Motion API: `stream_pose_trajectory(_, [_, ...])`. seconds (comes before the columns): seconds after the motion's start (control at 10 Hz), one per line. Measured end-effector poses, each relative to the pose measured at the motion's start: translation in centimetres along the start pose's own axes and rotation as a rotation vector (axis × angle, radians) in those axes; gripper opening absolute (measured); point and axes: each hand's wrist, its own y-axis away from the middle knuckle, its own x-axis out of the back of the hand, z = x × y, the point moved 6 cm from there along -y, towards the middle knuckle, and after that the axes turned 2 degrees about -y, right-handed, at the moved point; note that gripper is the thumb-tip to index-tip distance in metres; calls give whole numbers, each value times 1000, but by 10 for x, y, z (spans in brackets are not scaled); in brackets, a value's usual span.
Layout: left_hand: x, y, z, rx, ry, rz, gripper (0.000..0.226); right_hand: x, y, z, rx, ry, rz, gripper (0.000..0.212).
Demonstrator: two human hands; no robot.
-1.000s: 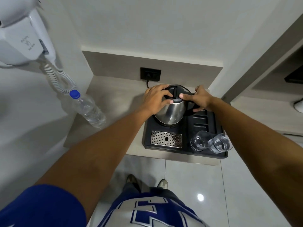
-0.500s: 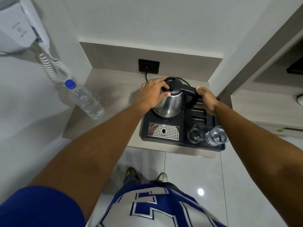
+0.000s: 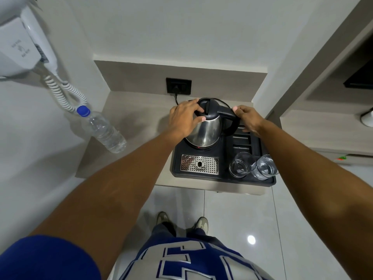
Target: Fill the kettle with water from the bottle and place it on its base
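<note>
Both hands sit on the kettle [image 3: 203, 130], on its base in the black tray [image 3: 224, 176]: left hand [image 3: 184, 120] cupping the lid, right hand [image 3: 247, 118] at the handle, apparently opening it, while the capped bottle [image 3: 103, 130] waits left on the counter [image 3: 129, 126].

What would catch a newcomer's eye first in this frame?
Two bare forearms converge on a shiny steel kettle with black lid and handle at the back of a black tray; the left hand cups its lid side, the right hand meets the handle. A capped clear water bottle stands left, two clear glasses front right.
</note>
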Motion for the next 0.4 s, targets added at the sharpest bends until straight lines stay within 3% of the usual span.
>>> stream_pose_trajectory(0.3, [-3, 2, 2, -4, 3, -17, 32, -5, 0, -10, 113, 194, 85, 42])
stream_pose_trajectory(0.4, [1, 3, 5, -68, -118, -78, 48, -1, 6, -10, 120, 297, 221, 44])
